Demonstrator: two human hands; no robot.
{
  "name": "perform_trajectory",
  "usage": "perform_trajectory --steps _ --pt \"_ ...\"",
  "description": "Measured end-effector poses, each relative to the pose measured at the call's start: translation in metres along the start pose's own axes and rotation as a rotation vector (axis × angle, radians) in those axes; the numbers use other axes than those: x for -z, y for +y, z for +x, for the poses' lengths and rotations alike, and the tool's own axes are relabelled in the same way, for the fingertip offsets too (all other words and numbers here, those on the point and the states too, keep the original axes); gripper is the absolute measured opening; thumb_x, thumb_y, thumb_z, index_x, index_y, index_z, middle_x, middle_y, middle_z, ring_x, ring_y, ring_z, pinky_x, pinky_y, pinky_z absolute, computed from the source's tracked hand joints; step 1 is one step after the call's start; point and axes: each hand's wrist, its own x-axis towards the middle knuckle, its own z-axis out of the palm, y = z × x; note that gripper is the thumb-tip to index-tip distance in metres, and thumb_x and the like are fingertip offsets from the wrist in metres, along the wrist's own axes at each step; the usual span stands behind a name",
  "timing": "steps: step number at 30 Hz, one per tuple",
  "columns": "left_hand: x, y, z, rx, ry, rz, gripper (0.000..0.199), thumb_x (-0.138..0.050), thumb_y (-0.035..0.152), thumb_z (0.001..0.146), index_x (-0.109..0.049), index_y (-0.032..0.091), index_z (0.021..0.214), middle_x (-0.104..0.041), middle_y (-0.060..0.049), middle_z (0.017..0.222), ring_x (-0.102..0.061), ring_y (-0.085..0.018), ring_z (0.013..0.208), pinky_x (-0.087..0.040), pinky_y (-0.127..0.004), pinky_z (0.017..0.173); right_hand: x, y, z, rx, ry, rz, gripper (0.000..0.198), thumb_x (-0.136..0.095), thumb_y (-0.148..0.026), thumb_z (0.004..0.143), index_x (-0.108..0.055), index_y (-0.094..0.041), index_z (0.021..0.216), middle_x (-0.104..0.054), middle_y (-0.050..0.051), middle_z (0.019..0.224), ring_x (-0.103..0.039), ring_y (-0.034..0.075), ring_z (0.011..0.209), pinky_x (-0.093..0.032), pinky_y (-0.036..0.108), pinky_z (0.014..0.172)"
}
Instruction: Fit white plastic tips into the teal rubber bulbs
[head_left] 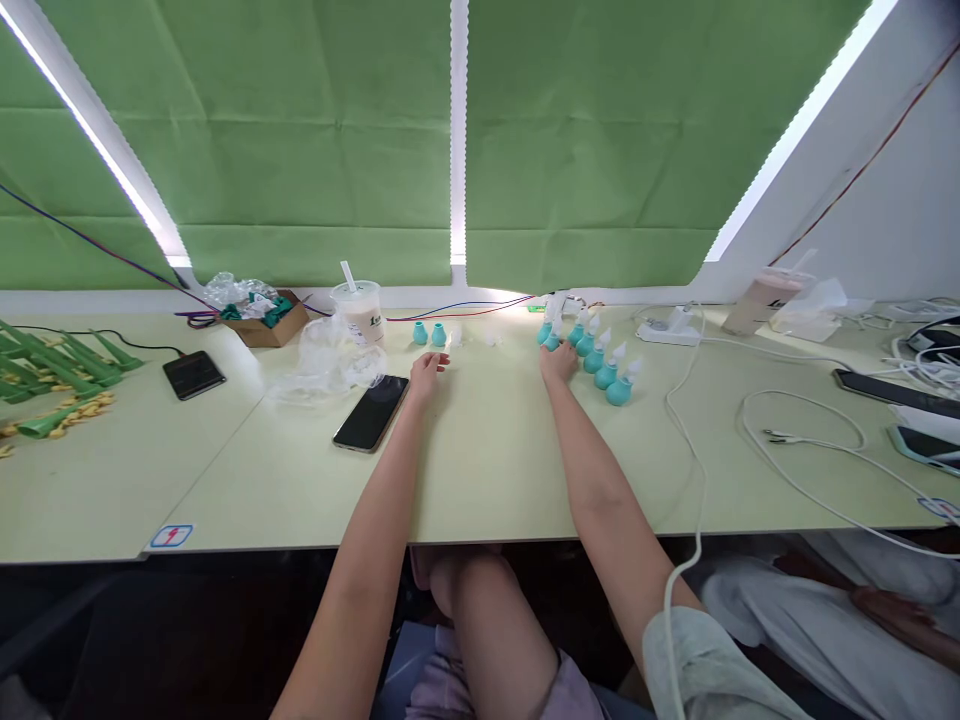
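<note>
My left hand rests on the table with its fingers loosely stretched to the right, holding nothing I can see. Just beyond it stand two turquoise rubber bulbs without tips, beside small clear tips. Farther right, my right hand closes around a turquoise bulb syringe, its fingers partly hidden by the hand. Alongside that hand runs a slanting row of turquoise bulb syringes with clear pointed tips, the nearest bulb syringe being at the front right.
A black phone lies left of my left forearm, near crumpled clear plastic and a lidded drink cup. Farther left are a cardboard box and green plastic parts. A white cable crosses the table's right side. Another person's clothed leg shows lower right.
</note>
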Motion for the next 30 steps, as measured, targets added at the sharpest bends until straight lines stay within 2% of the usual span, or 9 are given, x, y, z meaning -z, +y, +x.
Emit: perform_trajectory --steps 4,6,10,13,16,21,26,30 --pt "0.0 0.0 -0.001 -0.009 -0.007 0.014 0.027 -0.043 0.031 0.084 -0.064 0.015 0.085 -0.068 -0.01 0.093 -0.06 -0.016 0.079 -0.044 -0.032 0.079 0.01 0.002 0.0 -0.088 -0.058 0.123 0.073 -0.066 -0.034 0.071 -0.034 -0.01 0.131 -0.044 0.021 0.131 -0.045 0.03 0.12 -0.038 0.037 0.097" --pt "-0.001 -0.001 0.0 -0.015 -0.019 0.02 0.026 -0.043 0.03 0.083 -0.064 0.015 0.084 -0.069 -0.01 0.091 -0.06 -0.016 0.078 -0.044 -0.032 0.078 0.014 0.002 -0.008 -0.119 -0.059 0.156 0.076 -0.065 -0.033 0.07 -0.03 -0.008 0.132 -0.039 0.024 0.132 -0.042 0.03 0.122 -0.039 0.035 0.095" --pt "-0.003 -0.002 0.001 -0.018 -0.024 0.023 0.026 -0.044 0.03 0.082 -0.064 0.015 0.082 -0.069 -0.009 0.088 -0.06 -0.016 0.074 -0.044 -0.031 0.077 0.009 0.0 -0.049 -0.082 -0.051 0.21 0.053 -0.054 -0.022 0.074 -0.034 -0.011 0.122 -0.039 0.022 0.126 -0.042 0.03 0.118 -0.039 0.035 0.091" --pt "-0.004 -0.005 0.003 -0.028 -0.031 0.028 0.025 -0.045 0.032 0.081 -0.064 0.015 0.081 -0.068 -0.009 0.086 -0.059 -0.015 0.073 -0.044 -0.03 0.076 -0.001 -0.005 -0.084 0.088 -0.19 0.256 0.036 -0.052 -0.017 0.071 -0.042 -0.019 0.106 -0.048 0.011 0.111 -0.052 0.022 0.097 -0.042 0.031 0.082" --pt "-0.006 -0.007 0.003 -0.039 -0.047 0.041 0.024 -0.046 0.031 0.081 -0.063 0.015 0.08 -0.068 -0.008 0.085 -0.059 -0.015 0.073 -0.045 -0.03 0.075 -0.007 -0.011 -0.1 0.253 -0.268 0.266 0.028 -0.048 -0.012 0.07 -0.044 -0.021 0.097 -0.05 0.006 0.099 -0.052 0.018 0.087 -0.04 0.029 0.079" --pt "-0.006 -0.009 0.002 -0.046 -0.058 0.081 0.026 -0.045 0.032 0.081 -0.064 0.015 0.082 -0.068 -0.009 0.085 -0.059 -0.016 0.071 -0.045 -0.033 0.076 -0.014 -0.023 -0.081 0.32 -0.341 0.187 0.03 -0.046 -0.009 0.073 -0.048 -0.02 0.101 -0.053 0.005 0.101 -0.053 0.018 0.091 -0.04 0.028 0.08" --pt "-0.005 -0.011 0.004 -0.06 -0.065 0.075 0.026 -0.044 0.031 0.082 -0.063 0.014 0.082 -0.067 -0.009 0.084 -0.059 -0.016 0.071 -0.045 -0.032 0.075 -0.032 -0.034 -0.043 0.365 -0.273 0.091 0.037 -0.049 -0.009 0.076 -0.051 -0.02 0.111 -0.053 0.008 0.109 -0.051 0.02 0.099 -0.039 0.03 0.085" --pt "-0.005 -0.011 0.005 -0.048 -0.058 0.066 0.025 -0.044 0.031 0.082 -0.064 0.015 0.081 -0.067 -0.008 0.082 -0.059 -0.015 0.07 -0.045 -0.031 0.075 -0.049 -0.035 -0.02 0.38 -0.256 0.001 0.034 -0.049 -0.009 0.079 -0.059 -0.021 0.109 -0.053 0.009 0.11 -0.051 0.02 0.099 -0.039 0.03 0.084"
